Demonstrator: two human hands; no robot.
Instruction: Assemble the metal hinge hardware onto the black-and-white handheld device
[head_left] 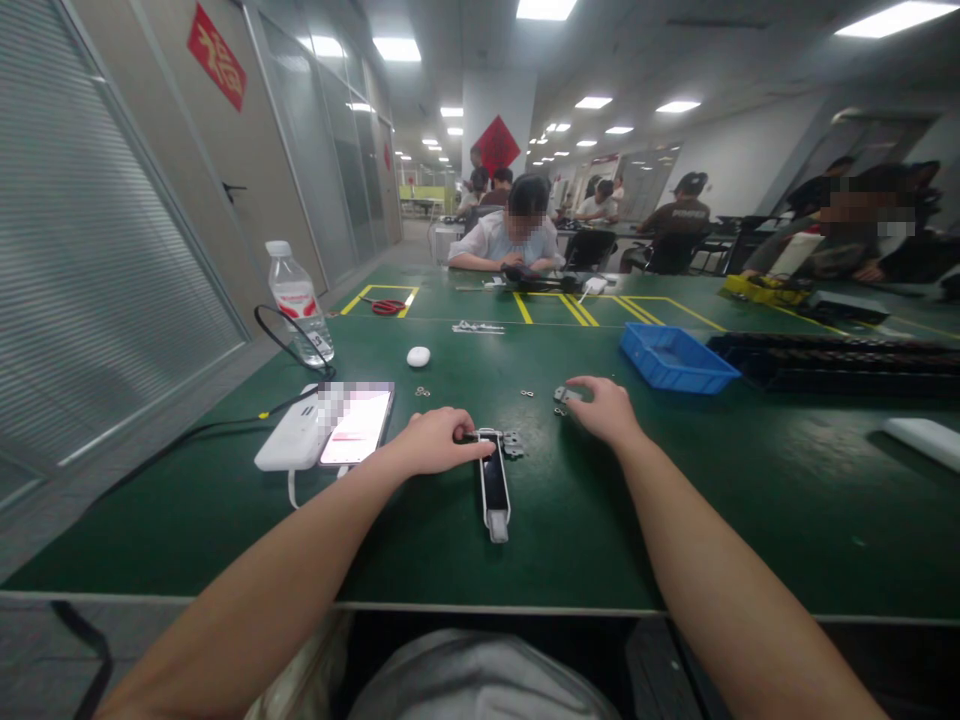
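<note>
One white-framed device (pixel 494 490) lies near the middle of the worktop's (pixel 585 545) near edge. The left hand (pixel 439 441) has its fingers curled beside it, thumb on its dark face; I cannot tell whether it grips. One metal piece (pixel 514 446) sits beside the device; a second piece (pixel 561 394) is at the right hand's (pixel 609 410) partly spread thumb and forefinger, its hold unclear. Toward the left edge stand one bottle (pixel 300 312) and one phone (pixel 361 428); toward the right, one blue tray (pixel 675 380).
</note>
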